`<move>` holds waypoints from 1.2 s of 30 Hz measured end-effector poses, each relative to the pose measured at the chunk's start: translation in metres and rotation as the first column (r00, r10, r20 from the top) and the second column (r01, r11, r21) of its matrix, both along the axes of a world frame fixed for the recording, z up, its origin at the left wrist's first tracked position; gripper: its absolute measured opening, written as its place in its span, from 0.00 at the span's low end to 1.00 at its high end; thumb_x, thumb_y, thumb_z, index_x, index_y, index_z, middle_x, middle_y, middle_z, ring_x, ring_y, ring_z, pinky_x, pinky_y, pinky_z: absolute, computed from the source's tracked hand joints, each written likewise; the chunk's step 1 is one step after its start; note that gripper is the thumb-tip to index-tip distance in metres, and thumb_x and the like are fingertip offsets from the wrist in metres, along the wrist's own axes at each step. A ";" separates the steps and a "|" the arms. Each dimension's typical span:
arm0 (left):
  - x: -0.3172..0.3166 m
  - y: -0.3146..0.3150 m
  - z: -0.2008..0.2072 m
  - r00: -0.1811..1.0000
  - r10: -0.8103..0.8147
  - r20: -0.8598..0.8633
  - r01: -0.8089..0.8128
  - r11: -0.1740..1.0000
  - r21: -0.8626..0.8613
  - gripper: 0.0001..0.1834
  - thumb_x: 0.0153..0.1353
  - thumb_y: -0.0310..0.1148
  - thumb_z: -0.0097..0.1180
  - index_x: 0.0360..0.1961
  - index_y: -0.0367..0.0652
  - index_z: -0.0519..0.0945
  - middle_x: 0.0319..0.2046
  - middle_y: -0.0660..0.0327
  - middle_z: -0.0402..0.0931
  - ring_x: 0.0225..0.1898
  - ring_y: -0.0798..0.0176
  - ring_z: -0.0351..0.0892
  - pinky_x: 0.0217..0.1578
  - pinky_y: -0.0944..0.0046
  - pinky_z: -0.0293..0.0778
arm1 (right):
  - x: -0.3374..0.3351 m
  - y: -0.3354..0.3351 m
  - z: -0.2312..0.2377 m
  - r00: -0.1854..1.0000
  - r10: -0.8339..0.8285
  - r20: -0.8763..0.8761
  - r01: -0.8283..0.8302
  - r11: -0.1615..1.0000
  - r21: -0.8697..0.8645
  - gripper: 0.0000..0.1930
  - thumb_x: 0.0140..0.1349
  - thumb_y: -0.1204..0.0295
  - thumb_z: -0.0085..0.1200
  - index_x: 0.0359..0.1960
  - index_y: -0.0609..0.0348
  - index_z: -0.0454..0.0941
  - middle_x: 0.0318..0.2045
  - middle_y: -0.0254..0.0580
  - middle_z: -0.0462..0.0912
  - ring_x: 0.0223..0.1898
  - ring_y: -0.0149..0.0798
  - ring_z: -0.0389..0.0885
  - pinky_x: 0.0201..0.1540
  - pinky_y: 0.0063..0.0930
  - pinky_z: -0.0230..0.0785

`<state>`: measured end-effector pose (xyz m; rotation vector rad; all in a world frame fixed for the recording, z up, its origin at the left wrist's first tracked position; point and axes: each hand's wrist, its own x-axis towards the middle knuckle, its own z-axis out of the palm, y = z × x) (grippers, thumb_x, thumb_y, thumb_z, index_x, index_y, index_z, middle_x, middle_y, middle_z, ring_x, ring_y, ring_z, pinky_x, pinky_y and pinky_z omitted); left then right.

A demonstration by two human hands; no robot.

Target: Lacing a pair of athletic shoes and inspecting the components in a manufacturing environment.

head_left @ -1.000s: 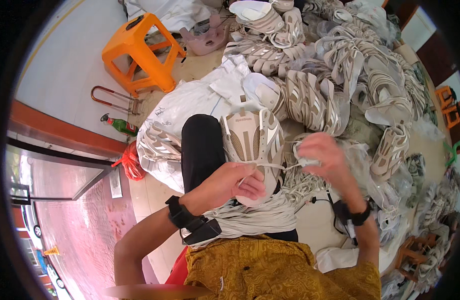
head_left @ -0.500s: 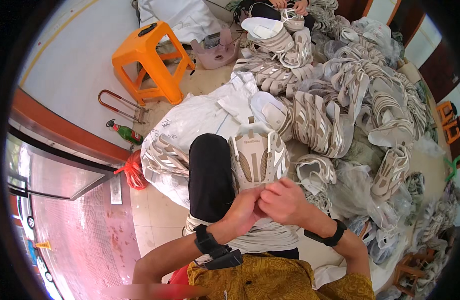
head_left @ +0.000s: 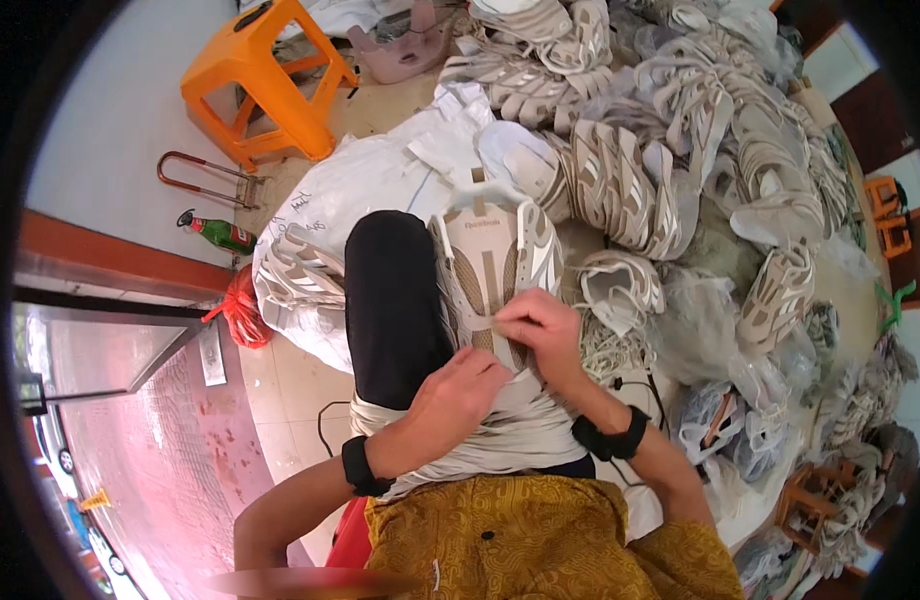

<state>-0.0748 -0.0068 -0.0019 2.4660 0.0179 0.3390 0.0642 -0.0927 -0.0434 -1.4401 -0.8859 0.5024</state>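
A beige and white shoe upper (head_left: pixel 482 235) with a mesh tongue lies across my lap, toe end toward me. My right hand (head_left: pixel 548 335) is closed in a pinch over the tongue, on a pale shoelace (head_left: pixel 474 322) that crosses it. Just nearer to me and to the left, my left hand (head_left: pixel 458 400) has its fingers drawn together beside the shoe; what they hold is hidden. A thick bundle of off-white laces (head_left: pixel 430 462) drapes over my thighs below both hands. My dark-clad left knee (head_left: pixel 395 300) stands beside the shoe.
Stacked shoe uppers (head_left: pixel 630 190) pile up ahead and to the right. A white sack (head_left: pixel 365 170) lies beyond my knee. On the left are an orange stool (head_left: pixel 270 75), a green bottle (head_left: pixel 225 234) and a red plastic bag (head_left: pixel 243 310). Clear plastic bags (head_left: pixel 710 350) lie at right.
My hands, together below the shoe before, have parted. The right has moved forward onto the tongue; the left sits lower left. The view has shifted, so surroundings appear higher and further left.
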 end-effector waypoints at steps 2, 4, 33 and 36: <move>-0.001 0.001 0.003 0.993 0.034 -0.117 -0.053 0.985 -0.164 0.08 0.47 0.20 0.49 0.31 0.34 0.73 0.29 0.56 0.71 0.33 0.55 0.72 0.33 0.64 0.70 | 0.003 -0.005 -0.002 0.984 0.054 -0.171 -0.057 0.998 -0.011 0.08 0.42 0.81 0.57 0.27 0.64 0.76 0.26 0.38 0.75 0.27 0.30 0.72 0.31 0.19 0.63; 0.005 0.008 0.009 0.971 0.066 -0.230 -0.137 0.942 -0.307 0.07 0.51 0.21 0.49 0.32 0.33 0.73 0.30 0.56 0.72 0.32 0.57 0.73 0.32 0.64 0.70 | 0.004 -0.019 0.005 0.973 0.127 -0.191 -0.134 0.991 -0.024 0.11 0.41 0.81 0.58 0.30 0.64 0.76 0.30 0.38 0.75 0.30 0.30 0.72 0.34 0.21 0.63; 0.009 0.011 0.024 0.831 -0.299 -0.469 -0.448 0.142 -0.883 0.19 0.62 0.29 0.39 0.53 0.32 0.60 0.41 0.54 0.70 0.39 0.59 0.76 0.34 0.66 0.75 | -0.010 -0.022 0.034 0.896 0.306 0.321 -0.290 0.952 -0.100 0.12 0.36 0.76 0.60 0.27 0.58 0.78 0.21 0.36 0.72 0.23 0.37 0.72 0.24 0.27 0.64; 0.011 0.007 0.022 0.841 -0.290 -0.457 -0.463 0.050 -0.885 0.19 0.62 0.30 0.39 0.52 0.32 0.61 0.40 0.53 0.71 0.38 0.58 0.77 0.33 0.67 0.75 | -0.003 -0.027 0.027 0.910 0.337 0.242 -0.302 0.938 -0.171 0.08 0.38 0.75 0.59 0.24 0.58 0.76 0.20 0.36 0.71 0.22 0.38 0.72 0.23 0.27 0.64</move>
